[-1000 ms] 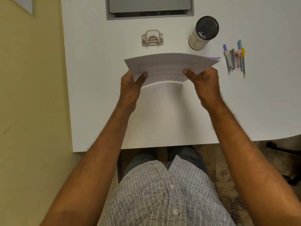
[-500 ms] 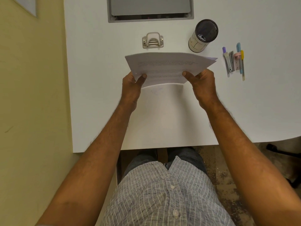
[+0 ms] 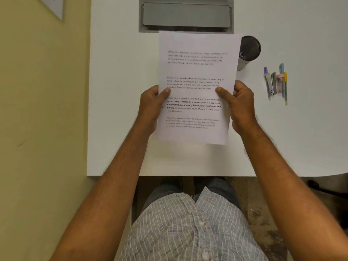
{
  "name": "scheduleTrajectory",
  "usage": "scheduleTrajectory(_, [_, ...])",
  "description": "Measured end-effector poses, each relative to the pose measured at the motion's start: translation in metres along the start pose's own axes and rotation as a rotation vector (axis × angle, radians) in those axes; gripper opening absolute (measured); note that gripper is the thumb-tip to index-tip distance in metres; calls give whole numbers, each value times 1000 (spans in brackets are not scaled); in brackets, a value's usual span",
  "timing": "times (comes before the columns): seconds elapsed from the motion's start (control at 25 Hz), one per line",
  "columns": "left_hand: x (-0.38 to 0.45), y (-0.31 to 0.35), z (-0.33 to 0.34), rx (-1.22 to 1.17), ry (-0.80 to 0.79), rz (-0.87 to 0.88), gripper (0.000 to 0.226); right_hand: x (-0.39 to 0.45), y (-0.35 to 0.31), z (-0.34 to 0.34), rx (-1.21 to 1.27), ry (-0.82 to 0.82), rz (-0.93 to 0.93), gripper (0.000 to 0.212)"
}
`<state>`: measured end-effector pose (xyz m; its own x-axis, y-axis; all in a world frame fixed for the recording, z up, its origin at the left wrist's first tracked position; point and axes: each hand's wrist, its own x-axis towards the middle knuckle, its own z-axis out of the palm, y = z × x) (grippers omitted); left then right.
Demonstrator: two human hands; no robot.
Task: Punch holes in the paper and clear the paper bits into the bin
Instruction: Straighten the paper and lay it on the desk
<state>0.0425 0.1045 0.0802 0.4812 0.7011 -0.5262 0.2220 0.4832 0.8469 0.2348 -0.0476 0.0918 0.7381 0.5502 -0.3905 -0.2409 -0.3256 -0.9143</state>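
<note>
Gripping the printed paper (image 3: 195, 72) by both side edges, left hand (image 3: 150, 105) and right hand (image 3: 240, 105), thumbs on top, above the white counter (image 3: 116, 91).

A white desk (image 3: 116, 110) stands against a yellowish wall (image 3: 41, 129). At its far edge sits a grey recessed panel (image 3: 186, 15). To the right lies a small cluster of pens and what may be a stapler (image 3: 275, 82). Below the desk edge, a grey striped shirt (image 3: 192, 228) shows.
</note>
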Motion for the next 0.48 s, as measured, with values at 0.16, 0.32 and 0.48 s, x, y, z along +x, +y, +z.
scheduleTrajectory(0.16, [-4, -23, -19, 58, 81, -94, 24, -4, 19, 16, 16, 3, 96, 26])
scheduleTrajectory(0.32, [-3, -39, -41, 32, 176, -140, 29, -11, 36, 40, 1, -39, 133, 18])
scheduleTrajectory(0.48, [-3, -48, -72, 48, 260, -142, 26, -16, 53, 66, -23, -67, 181, 9])
